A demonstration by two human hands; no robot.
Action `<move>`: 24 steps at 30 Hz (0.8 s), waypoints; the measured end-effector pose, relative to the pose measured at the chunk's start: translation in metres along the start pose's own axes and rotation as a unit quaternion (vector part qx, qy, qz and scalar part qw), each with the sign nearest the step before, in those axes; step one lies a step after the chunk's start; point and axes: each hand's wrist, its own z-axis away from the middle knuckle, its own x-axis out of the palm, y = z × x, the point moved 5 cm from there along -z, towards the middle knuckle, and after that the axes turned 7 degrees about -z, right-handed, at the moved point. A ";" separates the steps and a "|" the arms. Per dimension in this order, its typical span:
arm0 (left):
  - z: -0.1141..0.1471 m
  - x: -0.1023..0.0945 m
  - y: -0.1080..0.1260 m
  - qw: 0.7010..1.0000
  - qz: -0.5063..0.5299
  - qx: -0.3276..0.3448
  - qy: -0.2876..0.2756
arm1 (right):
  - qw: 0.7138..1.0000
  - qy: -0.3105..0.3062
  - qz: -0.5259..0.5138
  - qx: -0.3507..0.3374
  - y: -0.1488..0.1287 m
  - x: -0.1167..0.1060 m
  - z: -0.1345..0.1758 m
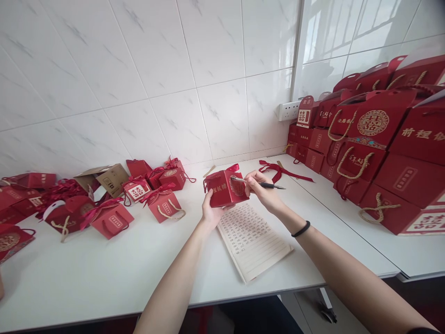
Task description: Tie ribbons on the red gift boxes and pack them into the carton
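Observation:
My left hand (pixel 210 211) is wrapped round a small red gift box (pixel 219 189) with gold lettering, holding it tilted above the top of a notebook. My right hand (pixel 261 189) grips a pen (pixel 269 185). The pen's silver end meets the box's side with the round gold pattern, and its dark pointed end sticks out to the right. Below both hands lies the lined notebook (pixel 257 255), its page partly filled with handwriting. Behind the right hand, a loose red ribbon (pixel 278 171) rests on the white table (pixel 139 273).
Several red gift boxes (pixel 111 220) with ribbons and rope handles spread over the left side, around an open brown carton (pixel 111 181). Stacked red boxes (pixel 371 125) line the right. A power socket (pixel 289 111) is on the tiled wall. Someone's skin shows at the left edge.

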 end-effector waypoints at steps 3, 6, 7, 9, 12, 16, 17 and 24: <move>-0.001 0.000 -0.001 1.000 0.009 -0.004 -0.007 | 0.999 0.033 0.003 0.011 0.004 -0.005 -0.001; -0.001 0.000 0.001 1.000 0.023 -0.002 -0.007 | 0.998 0.059 0.005 0.015 0.006 -0.009 -0.002; -0.001 0.000 0.002 1.000 0.027 0.000 -0.005 | 0.998 0.063 0.003 0.017 0.006 -0.009 -0.002; -0.001 -0.001 0.004 0.999 0.032 0.010 0.002 | 0.998 0.067 0.002 0.021 0.007 -0.010 -0.002; -0.001 -0.004 0.008 0.999 0.040 0.029 0.013 | 0.997 0.069 0.010 0.023 0.009 -0.010 -0.002; -0.003 -0.006 0.011 0.997 0.051 0.047 0.020 | 0.998 0.060 0.007 0.028 0.011 -0.009 -0.002; -0.003 -0.007 0.011 0.997 0.050 0.052 0.025 | 0.998 0.056 0.007 0.031 0.011 -0.008 -0.002; -0.005 -0.011 0.009 0.996 0.030 0.066 0.059 | 0.999 0.017 0.011 0.043 0.007 0.000 0.000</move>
